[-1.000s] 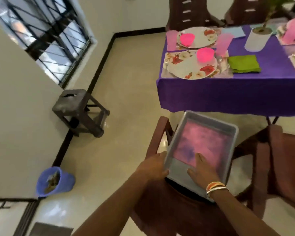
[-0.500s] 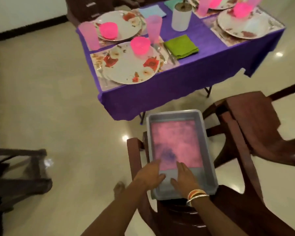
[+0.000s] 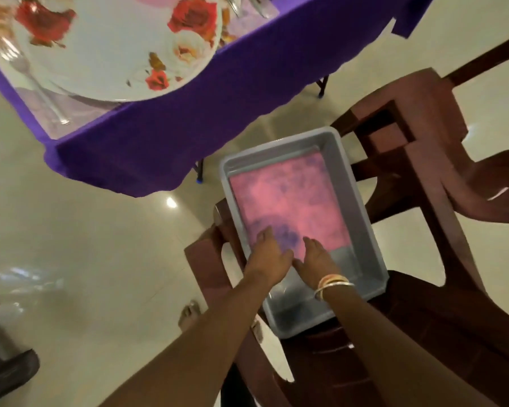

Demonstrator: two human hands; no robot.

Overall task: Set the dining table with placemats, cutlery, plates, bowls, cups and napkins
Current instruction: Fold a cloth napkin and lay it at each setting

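Observation:
A grey plastic tray (image 3: 353,183) rests on the seat of a brown chair (image 3: 423,333). Inside it lies a pink and purple placemat (image 3: 288,201), flat on the tray's bottom. My left hand (image 3: 269,255) and my right hand (image 3: 318,259) are both inside the tray at the placemat's near edge, side by side, with fingers laid fairly straight on the mat. Bangles sit on my right wrist. Whether any fingertip is under the mat's edge is hidden.
The table in its purple cloth (image 3: 188,121) fills the upper left, carrying a floral plate (image 3: 115,45) on a clear placemat with a fork (image 3: 33,83) beside it. A second brown chair (image 3: 467,177) stands to the right. A dark stool (image 3: 3,365) is at the lower left.
The view has swung from the window side toward the table and closed in on the tray. My left hand has shifted from the tray's rim onto the placemat beside my right hand.

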